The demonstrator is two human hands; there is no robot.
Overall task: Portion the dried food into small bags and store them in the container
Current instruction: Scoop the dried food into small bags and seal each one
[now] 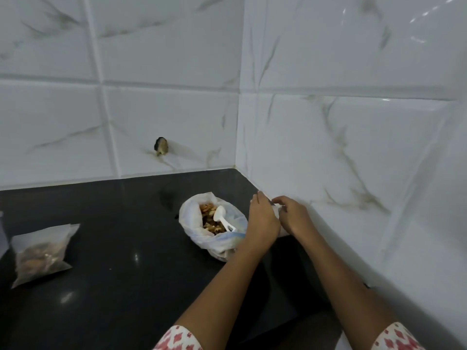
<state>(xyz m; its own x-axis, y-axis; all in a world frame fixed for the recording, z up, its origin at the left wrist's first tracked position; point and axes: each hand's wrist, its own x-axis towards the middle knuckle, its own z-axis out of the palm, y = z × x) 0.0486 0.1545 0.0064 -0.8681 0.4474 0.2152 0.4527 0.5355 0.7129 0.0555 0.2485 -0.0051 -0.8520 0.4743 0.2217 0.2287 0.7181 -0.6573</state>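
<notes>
A large white plastic bag (pixel 194 223) of brown dried food lies open on the black counter, with a white plastic spoon (pixel 221 218) resting inside it. Just right of it, by the tiled wall, my left hand (pixel 261 218) and my right hand (pixel 293 214) both pinch the top of a small clear bag (pixel 276 210), which is mostly hidden behind them. A filled small bag (pixel 41 251) of dried food lies flat at the far left of the counter.
The black counter (pixel 126 286) runs into a corner of white marble-pattern tile walls (pixel 328 160). A dark hole (pixel 161 146) marks the back wall. The edge of another pale item (pixel 2 233) shows at the far left.
</notes>
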